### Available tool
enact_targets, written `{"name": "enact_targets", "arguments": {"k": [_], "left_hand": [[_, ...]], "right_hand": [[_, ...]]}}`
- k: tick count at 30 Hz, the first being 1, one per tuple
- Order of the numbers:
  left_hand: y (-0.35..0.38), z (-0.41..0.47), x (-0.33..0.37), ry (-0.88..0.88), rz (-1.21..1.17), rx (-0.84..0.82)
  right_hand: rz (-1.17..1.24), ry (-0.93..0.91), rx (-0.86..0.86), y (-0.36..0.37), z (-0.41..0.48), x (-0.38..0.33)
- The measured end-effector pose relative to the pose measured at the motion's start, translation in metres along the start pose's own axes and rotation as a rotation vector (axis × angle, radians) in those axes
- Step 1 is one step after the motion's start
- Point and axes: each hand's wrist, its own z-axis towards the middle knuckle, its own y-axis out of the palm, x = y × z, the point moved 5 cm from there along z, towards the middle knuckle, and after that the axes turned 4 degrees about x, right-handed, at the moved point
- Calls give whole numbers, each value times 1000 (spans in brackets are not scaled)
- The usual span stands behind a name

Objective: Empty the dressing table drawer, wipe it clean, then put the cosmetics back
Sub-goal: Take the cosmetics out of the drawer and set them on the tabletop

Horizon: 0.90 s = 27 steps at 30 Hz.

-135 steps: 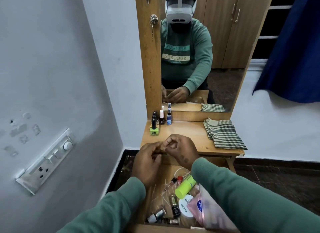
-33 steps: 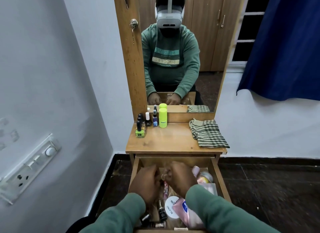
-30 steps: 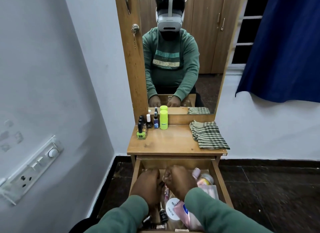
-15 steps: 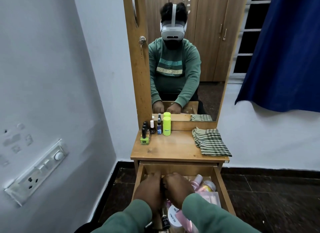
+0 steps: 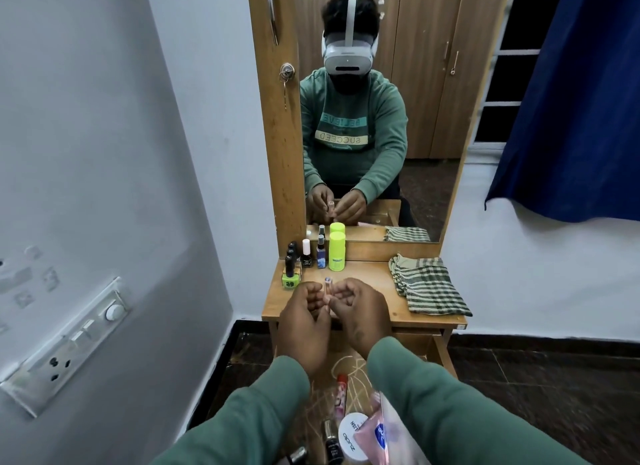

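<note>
Hands (image 5: 304, 326) (image 5: 362, 317) now higher, perhaps around vial (image 5: 328, 287)

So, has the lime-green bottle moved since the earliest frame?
Yes. The lime-green bottle was lying in the drawer; it now stands on the tabletop by the mirror base, beside the small blue bottle.

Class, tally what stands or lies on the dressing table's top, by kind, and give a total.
Black-capped nail polish bottles: 3 (they overlap, so this is my best reading)
White-capped nail polish bottle: 1
Spray bottle: 1
Lime-green bottle: 1
Folded checked cloth: 1
Total: 7
</note>
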Motion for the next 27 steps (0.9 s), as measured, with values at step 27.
{"name": "enact_targets", "arguments": {"k": [27], "left_hand": [[54, 75, -15, -20, 286, -207]], "right_hand": [[-298, 125, 171, 21, 79, 36]]}}
